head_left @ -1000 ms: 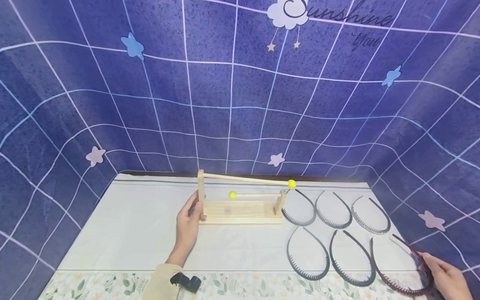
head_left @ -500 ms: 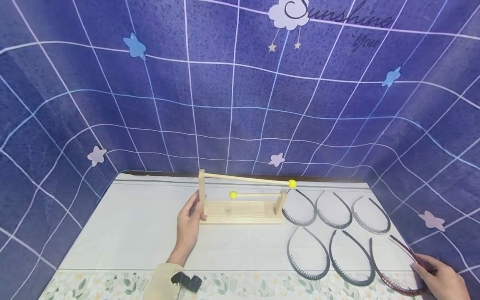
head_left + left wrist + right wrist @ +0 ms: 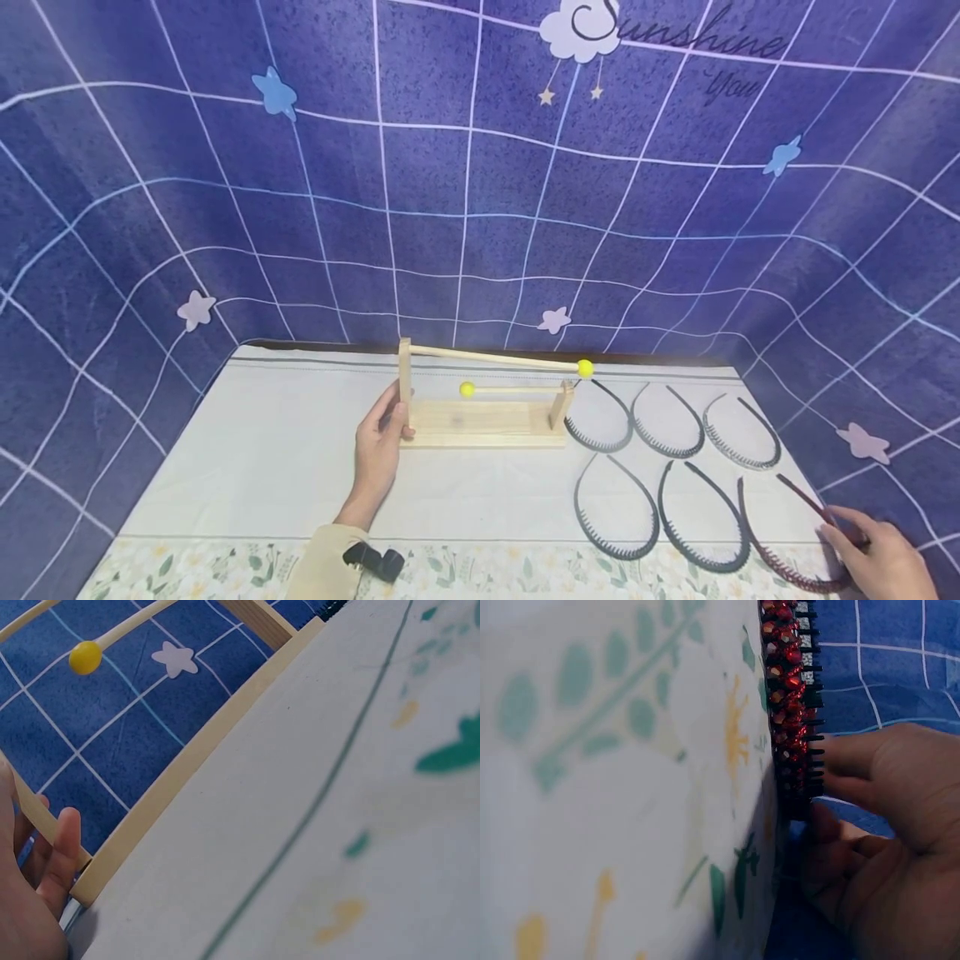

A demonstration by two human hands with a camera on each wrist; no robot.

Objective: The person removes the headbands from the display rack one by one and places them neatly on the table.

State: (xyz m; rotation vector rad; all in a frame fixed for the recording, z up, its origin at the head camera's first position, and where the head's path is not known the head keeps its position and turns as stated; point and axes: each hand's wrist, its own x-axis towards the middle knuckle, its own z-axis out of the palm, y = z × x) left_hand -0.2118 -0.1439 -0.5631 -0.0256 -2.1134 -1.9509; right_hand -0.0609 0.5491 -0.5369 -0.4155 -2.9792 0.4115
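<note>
In the head view, a wooden stand with two rods tipped by yellow balls sits near the table's back. My left hand grips its left upright, with the thumb in front. The left wrist view shows the fingers around that upright, at the end of the base. At the front right corner, my right hand pinches the right side of a dark red toothed headband. Up close in the right wrist view, red beads cover this headband, and some fingertips are hidden behind it.
Several dark headbands lie in two rows right of the stand, including a black one beside the red one and a grey-toothed one behind it. A blue gridded curtain surrounds the white table cloth.
My right hand has shifted slightly left and its fingers have come together on the red headband, whose right side has moved slightly left. My left hand stays on the upright.
</note>
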